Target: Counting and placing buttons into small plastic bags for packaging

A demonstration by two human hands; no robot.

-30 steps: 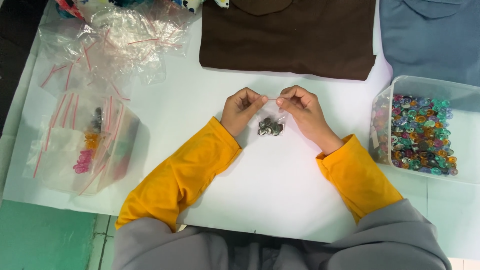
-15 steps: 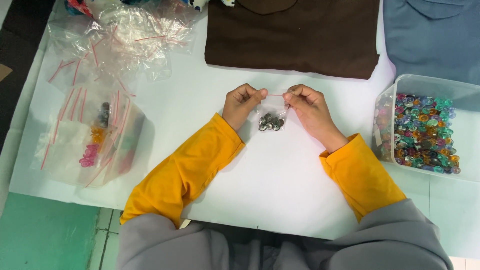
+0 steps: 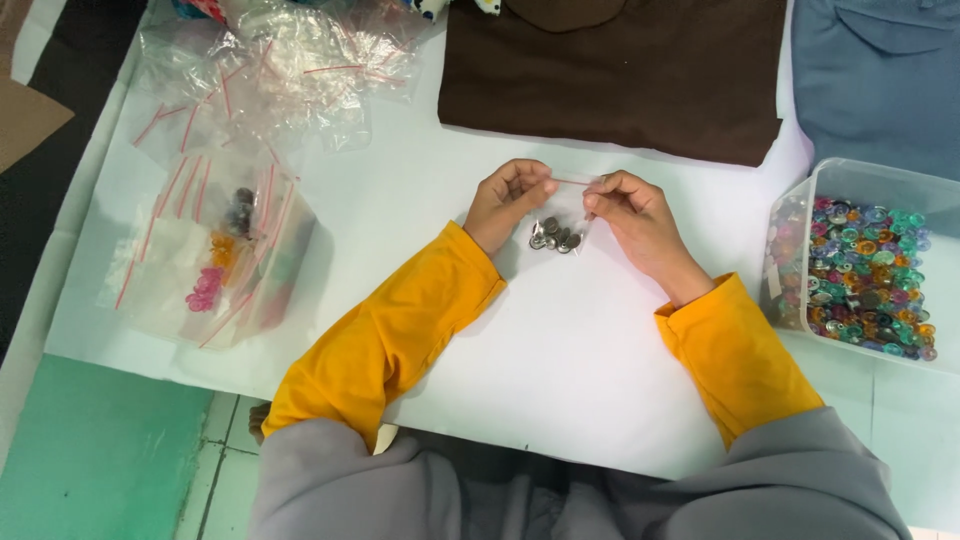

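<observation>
Bag: small clear pouch (image 3: pixel 560 225) of metal buttons, strip running left-right.
Fingers: I see left hand (image 3: pixel 505 200) and right hand (image 3: pixel 630 215) pinching opposite ends, equally near.

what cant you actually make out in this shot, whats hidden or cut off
All in the head view:
- Small clear bag: held at its top edge by the left hand and right hand; whether its seal is open or shut is too small to tell.
- Dark round pieces inside: too small to count or identify.
- Clear tub of coloured pieces: cut off by the right edge.
- Brown garment and blue garment: cut off by the top edge.
</observation>
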